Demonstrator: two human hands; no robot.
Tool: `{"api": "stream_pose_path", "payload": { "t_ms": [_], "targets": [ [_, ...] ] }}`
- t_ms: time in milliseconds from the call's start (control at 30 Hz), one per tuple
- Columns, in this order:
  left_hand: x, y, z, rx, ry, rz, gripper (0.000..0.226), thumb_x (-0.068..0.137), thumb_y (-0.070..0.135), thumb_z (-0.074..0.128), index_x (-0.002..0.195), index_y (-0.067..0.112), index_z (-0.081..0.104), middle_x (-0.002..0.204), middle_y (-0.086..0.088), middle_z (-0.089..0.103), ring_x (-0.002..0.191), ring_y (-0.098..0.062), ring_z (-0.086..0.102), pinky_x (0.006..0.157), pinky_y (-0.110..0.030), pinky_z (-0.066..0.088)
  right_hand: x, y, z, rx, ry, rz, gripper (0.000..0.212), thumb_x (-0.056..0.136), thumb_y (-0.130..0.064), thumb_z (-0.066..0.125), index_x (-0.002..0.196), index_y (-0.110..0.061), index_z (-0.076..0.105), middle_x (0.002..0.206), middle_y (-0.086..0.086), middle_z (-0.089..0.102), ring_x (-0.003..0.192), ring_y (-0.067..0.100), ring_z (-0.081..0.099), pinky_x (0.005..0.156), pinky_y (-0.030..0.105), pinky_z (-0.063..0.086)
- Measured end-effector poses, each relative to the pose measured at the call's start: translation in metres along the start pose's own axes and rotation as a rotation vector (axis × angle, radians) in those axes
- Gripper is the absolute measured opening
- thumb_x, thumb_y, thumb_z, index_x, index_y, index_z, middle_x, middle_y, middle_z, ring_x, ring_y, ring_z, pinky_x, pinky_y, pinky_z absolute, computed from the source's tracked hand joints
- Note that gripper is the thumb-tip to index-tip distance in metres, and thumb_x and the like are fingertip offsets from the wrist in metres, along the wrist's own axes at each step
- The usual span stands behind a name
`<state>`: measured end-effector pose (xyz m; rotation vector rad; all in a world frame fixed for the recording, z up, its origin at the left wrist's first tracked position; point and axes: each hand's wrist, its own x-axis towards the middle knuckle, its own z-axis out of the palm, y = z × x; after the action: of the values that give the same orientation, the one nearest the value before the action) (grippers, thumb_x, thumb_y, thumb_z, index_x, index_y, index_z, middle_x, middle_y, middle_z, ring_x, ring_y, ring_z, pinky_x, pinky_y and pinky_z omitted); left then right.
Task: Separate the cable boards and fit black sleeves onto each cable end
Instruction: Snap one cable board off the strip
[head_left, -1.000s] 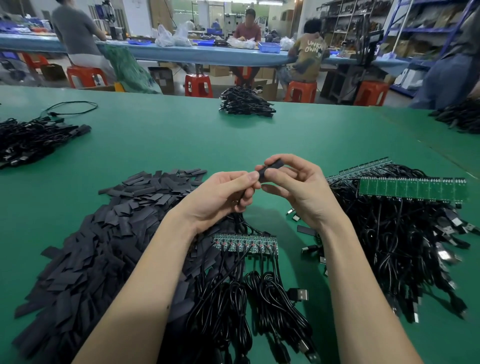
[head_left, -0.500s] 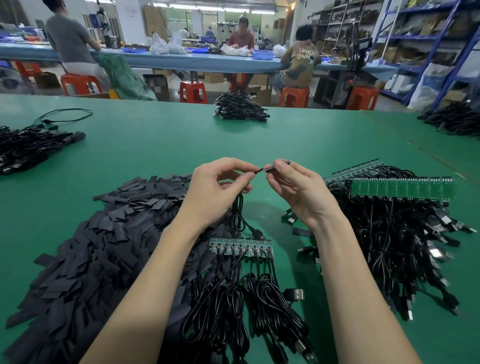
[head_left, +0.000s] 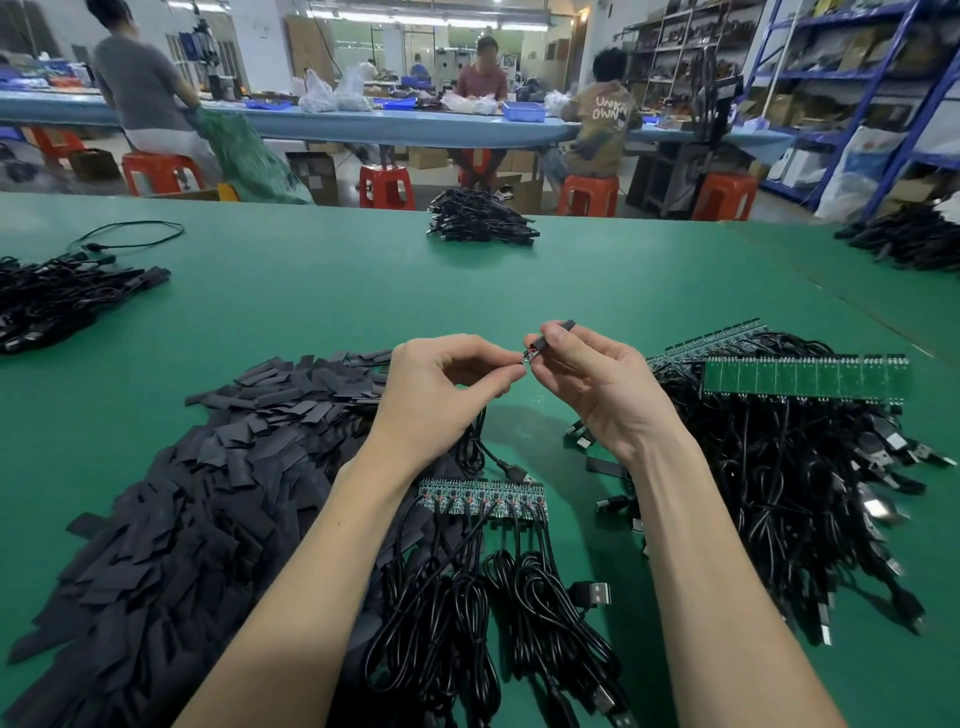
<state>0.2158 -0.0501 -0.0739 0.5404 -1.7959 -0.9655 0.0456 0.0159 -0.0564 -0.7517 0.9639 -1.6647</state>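
Above the green table (head_left: 322, 296), my left hand (head_left: 441, 392) pinches the small board end of a black cable (head_left: 475, 441) that hangs down below it. My right hand (head_left: 597, 387) pinches a black sleeve (head_left: 558, 330), whose lower mouth meets the cable's board tip (head_left: 528, 356). Below my hands lies a strip of joined small boards (head_left: 483, 499) with coiled black cables (head_left: 483, 623) attached. A large heap of flat black sleeves (head_left: 208, 467) spreads to the left.
A pile of cables with green board strips (head_left: 802, 379) lies to the right. More cable bundles sit at the far middle (head_left: 478, 221), far left (head_left: 57, 296) and far right (head_left: 909, 236). People sit at a blue bench (head_left: 363, 124) beyond the table.
My hands have drawn slightly apart and lifted. The sleeve was pressed between both hands; now only its mouth meets the cable tip, held by my right fingers. The camera has tilted up a little.
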Motion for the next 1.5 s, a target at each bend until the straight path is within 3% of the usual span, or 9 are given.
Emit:
{"api": "stream_pose_path", "payload": {
  "t_ms": [100,300,600,733,867,1200,1400,1500],
  "targets": [
    [0.000,0.000,0.003,-0.010,-0.007,0.014,0.011,0.081,0.012,0.083,0.085,0.021,0.080,0.080,0.005,0.078,0.071,-0.013,0.074,0.074,-0.026,0.059,-0.001,0.000,0.001,-0.042,-0.015,0.000,0.009,0.090,-0.012,0.071,0.095,-0.004,0.072,0.094,0.012,0.076,0.082,0.015,0.072,0.074,0.021,0.058],
    [0.002,-0.001,0.001,-0.112,-0.019,-0.011,0.008,0.081,0.012,0.083,0.087,0.018,0.081,0.091,0.001,0.080,0.083,-0.023,0.077,0.081,-0.034,0.060,-0.003,0.001,0.003,-0.105,-0.092,0.009,0.021,0.082,-0.019,0.074,0.099,-0.006,0.071,0.095,0.009,0.077,0.084,0.015,0.073,0.076,0.022,0.058],
    [0.003,0.004,-0.007,-0.275,-0.042,-0.092,0.018,0.077,0.000,0.084,0.082,0.014,0.073,0.077,-0.011,0.076,0.066,-0.019,0.073,0.068,-0.025,0.058,-0.004,0.002,0.008,-0.154,-0.150,-0.013,0.024,0.079,-0.019,0.074,0.098,-0.005,0.068,0.086,0.007,0.076,0.077,0.014,0.072,0.074,0.022,0.058],
    [0.003,0.002,-0.010,-0.256,-0.037,-0.137,0.014,0.079,0.001,0.083,0.083,0.008,0.071,0.073,-0.009,0.075,0.064,-0.019,0.071,0.066,-0.026,0.058,-0.004,0.007,0.014,-0.200,-0.101,-0.056,0.028,0.077,-0.022,0.076,0.100,-0.007,0.069,0.086,0.009,0.077,0.075,0.015,0.072,0.075,0.024,0.058],
    [0.004,0.001,-0.012,-0.300,0.006,-0.152,0.016,0.080,-0.002,0.080,0.085,0.010,0.070,0.074,-0.007,0.075,0.065,-0.018,0.072,0.067,-0.025,0.059,-0.002,0.013,0.023,-0.138,-0.034,-0.168,0.035,0.082,-0.017,0.078,0.115,-0.012,0.067,0.097,0.016,0.077,0.083,0.021,0.074,0.079,0.030,0.060],
    [0.003,0.001,-0.009,-0.283,0.022,-0.169,0.015,0.081,0.001,0.080,0.087,0.009,0.070,0.077,-0.004,0.075,0.069,-0.018,0.074,0.069,-0.023,0.058,-0.003,0.011,0.027,-0.130,0.021,-0.268,0.018,0.084,-0.001,0.077,0.098,-0.012,0.077,0.092,0.020,0.076,0.081,0.023,0.073,0.079,0.030,0.060],
    [0.004,0.001,-0.006,-0.292,0.033,-0.162,0.014,0.082,0.002,0.080,0.088,0.009,0.070,0.076,-0.004,0.075,0.068,-0.017,0.073,0.069,-0.022,0.057,-0.002,0.010,0.027,-0.149,0.012,-0.307,0.026,0.084,-0.001,0.078,0.108,-0.013,0.073,0.094,0.023,0.076,0.083,0.027,0.072,0.083,0.034,0.060],
    [0.003,-0.001,-0.007,-0.297,0.030,-0.177,0.014,0.083,0.000,0.079,0.089,0.008,0.069,0.075,-0.003,0.074,0.068,-0.017,0.072,0.069,-0.022,0.057,-0.002,0.010,0.027,-0.257,0.024,-0.378,0.028,0.085,-0.005,0.080,0.110,-0.014,0.071,0.093,0.021,0.076,0.087,0.028,0.072,0.089,0.044,0.060]
  ]
}}
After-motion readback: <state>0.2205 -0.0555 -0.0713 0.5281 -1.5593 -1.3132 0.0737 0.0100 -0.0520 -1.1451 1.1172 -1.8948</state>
